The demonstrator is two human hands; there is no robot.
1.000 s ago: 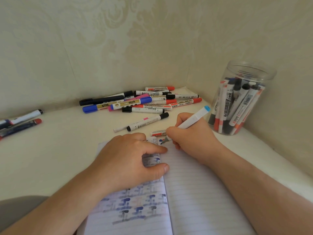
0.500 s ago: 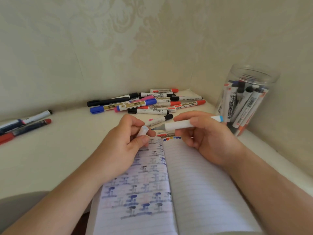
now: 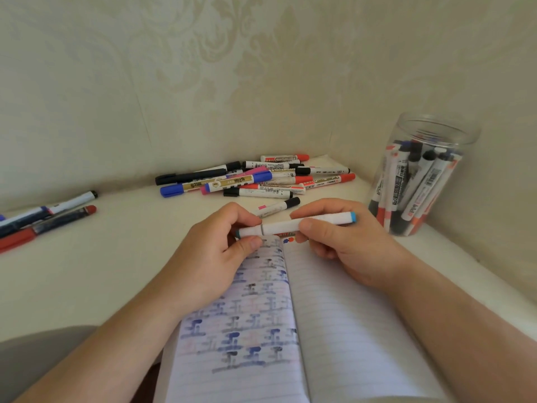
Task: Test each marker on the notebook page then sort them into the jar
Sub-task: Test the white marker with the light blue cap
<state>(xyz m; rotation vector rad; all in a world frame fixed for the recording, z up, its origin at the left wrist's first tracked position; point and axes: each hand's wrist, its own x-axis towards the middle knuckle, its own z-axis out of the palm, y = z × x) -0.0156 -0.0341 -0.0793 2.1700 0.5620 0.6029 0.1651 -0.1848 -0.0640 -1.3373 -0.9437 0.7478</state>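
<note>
Head view: white marker (image 3: 293,225) lies horizontal over the notebook (image 3: 334,315) top edge, left hand (image 3: 220,251) pinching its cap end, right hand (image 3: 337,242) gripping the barrel. Jar (image 3: 418,175) stands far right, nearer the right hand.

walls (image 3: 261,68): cream damask wallpaper, corner | table (image 3: 87,271): off-white | light: soft
</note>
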